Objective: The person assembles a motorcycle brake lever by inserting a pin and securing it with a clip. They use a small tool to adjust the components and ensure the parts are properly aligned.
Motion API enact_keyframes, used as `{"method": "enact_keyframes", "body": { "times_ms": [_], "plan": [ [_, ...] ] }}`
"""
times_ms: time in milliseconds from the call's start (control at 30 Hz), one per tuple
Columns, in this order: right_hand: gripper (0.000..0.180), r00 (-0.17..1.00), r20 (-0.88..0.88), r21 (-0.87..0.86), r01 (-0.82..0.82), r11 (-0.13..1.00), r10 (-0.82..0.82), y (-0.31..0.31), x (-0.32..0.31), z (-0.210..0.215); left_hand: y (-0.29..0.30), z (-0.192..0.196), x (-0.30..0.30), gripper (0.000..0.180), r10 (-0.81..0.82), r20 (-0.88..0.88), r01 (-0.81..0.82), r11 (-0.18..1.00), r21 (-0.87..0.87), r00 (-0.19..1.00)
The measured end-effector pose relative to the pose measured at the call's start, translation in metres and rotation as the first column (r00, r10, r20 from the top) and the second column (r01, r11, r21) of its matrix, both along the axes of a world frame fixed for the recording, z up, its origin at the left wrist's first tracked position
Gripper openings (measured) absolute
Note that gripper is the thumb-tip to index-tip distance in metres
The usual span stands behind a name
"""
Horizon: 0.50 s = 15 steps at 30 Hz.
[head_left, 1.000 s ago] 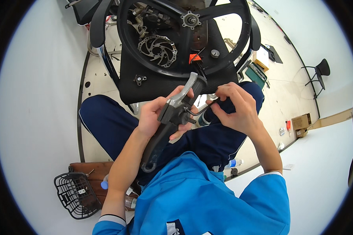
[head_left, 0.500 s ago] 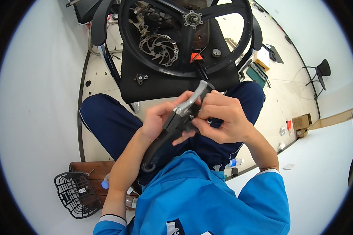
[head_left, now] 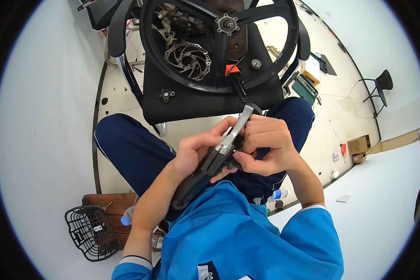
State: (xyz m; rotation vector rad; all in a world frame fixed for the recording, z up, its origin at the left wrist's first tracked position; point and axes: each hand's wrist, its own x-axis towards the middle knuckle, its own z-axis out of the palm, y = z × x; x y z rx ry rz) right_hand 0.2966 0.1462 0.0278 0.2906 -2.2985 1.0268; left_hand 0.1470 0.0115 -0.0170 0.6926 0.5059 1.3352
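Observation:
Above my lap, tilted up to the right, is a black handlebar grip [head_left: 187,190] with a silver brake lever [head_left: 238,129] along its upper part. My left hand [head_left: 194,150] is closed around the lever's base and the grip, fingers showing on both sides. My right hand [head_left: 269,143] is closed at the other side of the lever, its thumb and curled fingers pinched against the lever's black mount [head_left: 229,161]. A small bright part shows at the right thumb tip, too small to name. The right fingertips are partly hidden behind the lever.
Before me a black chair [head_left: 191,107] bears a spoked wheel [head_left: 284,63], a brake disc [head_left: 188,61], an orange-and-black tool [head_left: 232,70] and a small three-armed part [head_left: 167,95]. A black basket [head_left: 91,233] and a bottle [head_left: 127,216] lie at lower left. A green case [head_left: 305,88] is right.
The lever and grip have turned slightly more upright and shifted a little right and down, with both hands still on them. The right hand has moved slightly with them.

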Motion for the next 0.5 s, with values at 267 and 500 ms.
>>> {"method": "enact_keyframes", "body": {
  "times_ms": [267, 500],
  "plan": [
    [0.022, 0.995, 0.009, -0.145, 0.097, 0.985, -0.097, -0.01, 0.011, -0.005, 0.0, -0.015, 0.005, 0.058, 0.052, 0.127, -0.06, 0.997, 0.056, 0.991],
    [0.019, 0.984, 0.147, -0.506, 0.163, 0.847, -0.101, -0.017, 0.012, -0.013, 0.009, 0.011, 0.0, 0.04, 0.155, -0.051, -0.148, 0.982, 0.117, 0.987]
  ]
}}
